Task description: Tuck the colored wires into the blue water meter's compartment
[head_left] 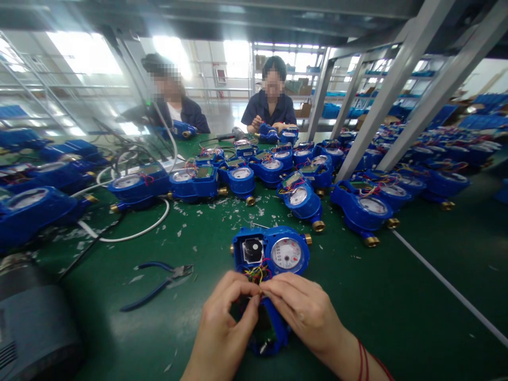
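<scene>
Green workbench [397, 317], rows of blue meters behind. Pliers [159, 280] lie left of my hands. My left hand [222, 328] and right hand [305, 312] pinch the coloured wires [257, 273] fingertip to fingertip. The open water meter [273, 254] sits just beyond, its long axis left-right, dial up.

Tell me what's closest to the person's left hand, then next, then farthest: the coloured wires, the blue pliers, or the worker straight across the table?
1. Coloured wires: right at the left hand's fingers.
2. Blue pliers: on the green mat, to the left.
3. Worker: far across the table.
</scene>
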A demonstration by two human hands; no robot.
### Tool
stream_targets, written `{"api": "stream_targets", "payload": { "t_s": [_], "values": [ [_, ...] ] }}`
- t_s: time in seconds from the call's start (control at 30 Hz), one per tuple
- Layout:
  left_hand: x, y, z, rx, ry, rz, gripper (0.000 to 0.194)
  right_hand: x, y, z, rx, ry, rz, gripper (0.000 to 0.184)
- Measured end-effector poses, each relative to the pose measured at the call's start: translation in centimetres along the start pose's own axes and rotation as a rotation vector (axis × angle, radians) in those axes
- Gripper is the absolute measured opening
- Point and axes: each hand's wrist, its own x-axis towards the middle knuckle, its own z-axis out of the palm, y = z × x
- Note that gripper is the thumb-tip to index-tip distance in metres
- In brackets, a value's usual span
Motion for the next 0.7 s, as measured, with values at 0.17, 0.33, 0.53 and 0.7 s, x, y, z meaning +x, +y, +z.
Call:
{"api": "stream_targets", "payload": {
  "t_s": [0.17,0.33,0.53,0.7],
  "values": [
    [0.07,0.00,-0.06,-0.031,-0.009,-0.004,0.008,0.07,0.33,-0.27,0.016,-0.020,0.019,0.017],
    [-0.02,0.04,-0.03,-0.003,0.012,0.068,0.006,0.10,0.29,-0.18,-0.030,-0.016,-0.032,0.019],
    [-0.23,0.00,-0.05,0.017,0.022,0.098,0.006,0.04,0.39,-0.10,-0.057,-0.077,-0.068,0.018],
    [-0.30,0.02,-0.11,0.014,0.014,0.086,0.008,0.19,0.36,0.09,-0.013,-0.079,-0.047,0.017]
  ]
}}
